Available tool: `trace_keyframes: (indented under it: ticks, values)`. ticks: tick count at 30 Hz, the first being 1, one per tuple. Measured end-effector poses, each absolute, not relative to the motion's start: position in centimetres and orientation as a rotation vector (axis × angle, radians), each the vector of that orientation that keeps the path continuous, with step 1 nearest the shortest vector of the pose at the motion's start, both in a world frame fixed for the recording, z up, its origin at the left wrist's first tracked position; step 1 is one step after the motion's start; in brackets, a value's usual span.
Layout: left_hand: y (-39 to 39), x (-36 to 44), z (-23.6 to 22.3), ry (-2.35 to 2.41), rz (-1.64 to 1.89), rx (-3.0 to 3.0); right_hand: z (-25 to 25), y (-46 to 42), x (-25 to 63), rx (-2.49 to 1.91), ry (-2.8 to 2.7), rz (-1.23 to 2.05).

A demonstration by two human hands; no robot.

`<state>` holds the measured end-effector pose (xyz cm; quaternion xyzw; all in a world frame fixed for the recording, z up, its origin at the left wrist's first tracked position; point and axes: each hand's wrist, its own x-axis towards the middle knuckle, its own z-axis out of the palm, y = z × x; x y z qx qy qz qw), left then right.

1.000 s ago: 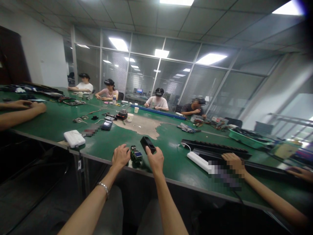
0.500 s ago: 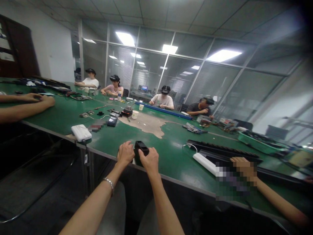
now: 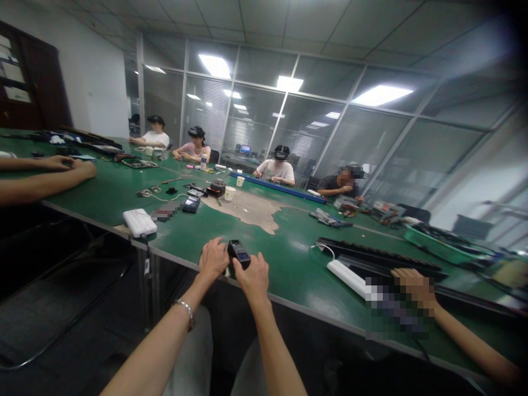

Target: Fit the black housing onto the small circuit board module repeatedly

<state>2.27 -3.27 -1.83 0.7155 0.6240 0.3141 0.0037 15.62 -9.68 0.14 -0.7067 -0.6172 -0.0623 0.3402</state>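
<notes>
A small black box-shaped device (image 3: pixel 238 252) stands at the near edge of the green table, with a panel of dark windows or keys on its upper face. My right hand (image 3: pixel 253 275) grips its right and near side, the thumb at the near end of the panel. Just left of the device, my left hand (image 3: pixel 213 257) rests at the table edge with its fingers curled. Whatever lies under those fingers is hidden. A metal bracelet (image 3: pixel 185 312) circles my left wrist.
On the green table (image 3: pixel 284 269) are a white box (image 3: pixel 140 223) at left, a paper cup (image 3: pixel 230 193) ahead and a white power strip (image 3: pixel 346 278) at right. A co-worker's hand (image 3: pixel 414 289) is near the strip. Other people sit across the table. A green basket (image 3: pixel 437 247) stands far right.
My right thumb has slid off the device's top toward its near end, so more of the panel shows. My left hand stays beside it. The whole view has shifted slightly.
</notes>
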Motion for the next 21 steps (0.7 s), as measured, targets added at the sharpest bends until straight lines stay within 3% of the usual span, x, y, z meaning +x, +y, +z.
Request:
trace_keyframes:
  ticks: [15, 21]
  values:
    - [-3.3, 2.3, -2.2, 1.968, 1.02, 2.279, 3.0, -7.2, 17.6, -1.653, -1.455, -0.177]
    - [-3.2, 2.4, -2.1, 1.961, 1.013, 2.286, 1.6, -7.2, 20.4, -1.732, -1.409, -0.211]
